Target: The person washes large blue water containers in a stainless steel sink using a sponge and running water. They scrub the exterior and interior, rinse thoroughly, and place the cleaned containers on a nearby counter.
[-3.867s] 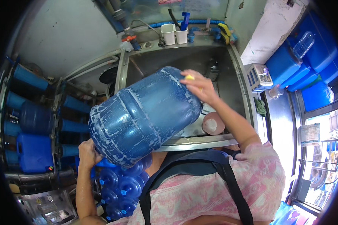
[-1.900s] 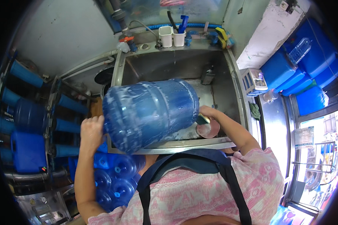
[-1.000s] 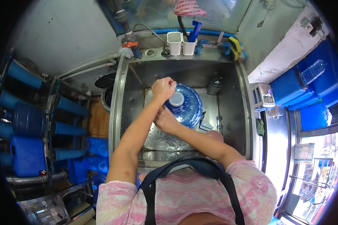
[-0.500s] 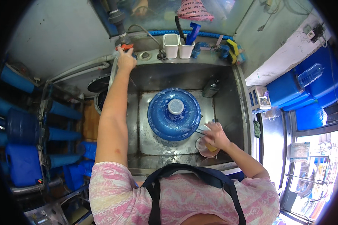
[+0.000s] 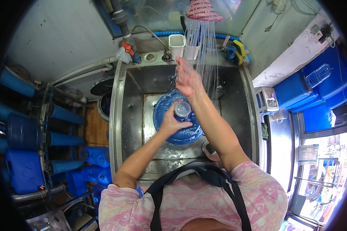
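Observation:
A big round blue water jug (image 5: 184,135), streaked with white suds, stands in the steel sink (image 5: 129,127). My left hand (image 5: 172,122) curls round its pale neck, thumb on the near side. Above the jug's far side my right hand (image 5: 188,80) is raised with its fingers stretched out, holding nothing. Streams of water (image 5: 208,46) pour from a pink-wrapped outlet (image 5: 202,10) onto and past that hand. My right forearm partly covers a small pinkish cup (image 5: 211,153) on the sink floor. Behind the falling water, a dark bottle is barely visible.
An orange-handled valve (image 5: 127,48) sits on the pipe at the back left. White holders (image 5: 176,47) and a yellow sponge (image 5: 239,50) line the back ledge. Blue containers (image 5: 96,156) crowd the left side; a small rack (image 5: 266,100) stands at the right.
Water now flows from the outlet, and the orange valve handle has turned. My left hand went from the valve to the jug's neck. My right hand left the cup and rose into the water.

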Available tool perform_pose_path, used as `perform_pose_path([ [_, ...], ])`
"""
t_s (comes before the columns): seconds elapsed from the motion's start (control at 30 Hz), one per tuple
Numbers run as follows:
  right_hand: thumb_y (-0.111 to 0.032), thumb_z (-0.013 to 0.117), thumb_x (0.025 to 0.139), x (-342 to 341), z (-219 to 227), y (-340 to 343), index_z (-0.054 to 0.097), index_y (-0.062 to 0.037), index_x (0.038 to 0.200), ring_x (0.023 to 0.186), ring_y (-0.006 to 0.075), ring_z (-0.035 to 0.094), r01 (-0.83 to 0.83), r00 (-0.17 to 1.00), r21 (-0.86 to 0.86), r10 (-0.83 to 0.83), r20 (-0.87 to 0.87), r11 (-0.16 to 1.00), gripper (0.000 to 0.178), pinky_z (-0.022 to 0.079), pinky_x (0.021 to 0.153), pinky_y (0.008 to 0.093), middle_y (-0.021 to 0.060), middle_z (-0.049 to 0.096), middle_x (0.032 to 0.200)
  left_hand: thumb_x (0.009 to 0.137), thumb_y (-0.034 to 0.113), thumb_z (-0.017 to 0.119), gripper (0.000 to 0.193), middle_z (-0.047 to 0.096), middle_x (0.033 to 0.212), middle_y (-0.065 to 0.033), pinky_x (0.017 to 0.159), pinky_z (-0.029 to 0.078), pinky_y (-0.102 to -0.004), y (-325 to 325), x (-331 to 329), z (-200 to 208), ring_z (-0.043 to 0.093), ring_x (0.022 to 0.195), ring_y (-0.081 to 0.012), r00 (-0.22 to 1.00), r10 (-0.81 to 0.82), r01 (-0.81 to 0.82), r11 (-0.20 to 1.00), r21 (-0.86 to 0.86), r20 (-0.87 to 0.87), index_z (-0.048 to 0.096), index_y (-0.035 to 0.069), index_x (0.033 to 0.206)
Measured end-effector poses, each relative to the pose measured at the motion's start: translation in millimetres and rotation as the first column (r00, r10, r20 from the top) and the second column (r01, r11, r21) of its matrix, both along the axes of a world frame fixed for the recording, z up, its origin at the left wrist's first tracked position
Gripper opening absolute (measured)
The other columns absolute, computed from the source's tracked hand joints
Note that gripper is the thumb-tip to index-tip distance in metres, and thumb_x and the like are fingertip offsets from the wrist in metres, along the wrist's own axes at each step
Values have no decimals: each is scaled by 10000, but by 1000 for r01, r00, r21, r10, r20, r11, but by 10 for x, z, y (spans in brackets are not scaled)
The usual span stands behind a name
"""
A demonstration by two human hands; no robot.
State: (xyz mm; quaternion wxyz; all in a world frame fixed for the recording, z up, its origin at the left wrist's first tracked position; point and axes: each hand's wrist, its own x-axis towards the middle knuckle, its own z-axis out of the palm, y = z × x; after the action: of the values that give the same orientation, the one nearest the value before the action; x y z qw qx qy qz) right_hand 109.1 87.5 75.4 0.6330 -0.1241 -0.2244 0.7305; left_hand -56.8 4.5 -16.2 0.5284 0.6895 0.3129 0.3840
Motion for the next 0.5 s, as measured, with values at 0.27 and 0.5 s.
perform_pose_path([
  [0.27, -575, 563, 930, -55, -241, -480, 747, -117, 957, 930, 388, 680, 71, -560, 572, -442, 701, 817, 494, 506, 797, 527, 174, 737, 957, 693, 178, 904, 886, 641, 1304, -129, 1045, 471, -411, 522, 914, -485, 631, 1167, -292, 915, 365, -165, 728, 666, -173, 455, 46, 1445],
  [0.5, -566, 406, 1002, 400, -102, -116, 647, -126, 1323, 1328, 468, 459, 266, -472, -109, 228, 851, 958, 596, 357, 1044, 653, 197, 453, 1536, 685, 271, 879, 837, 469, 1517, -176, 1143, 367, -419, 678, 890, -221, 469, 1367, -344, 921, -186, 164, 982, -93, -343, 517, 60, 1410],
])
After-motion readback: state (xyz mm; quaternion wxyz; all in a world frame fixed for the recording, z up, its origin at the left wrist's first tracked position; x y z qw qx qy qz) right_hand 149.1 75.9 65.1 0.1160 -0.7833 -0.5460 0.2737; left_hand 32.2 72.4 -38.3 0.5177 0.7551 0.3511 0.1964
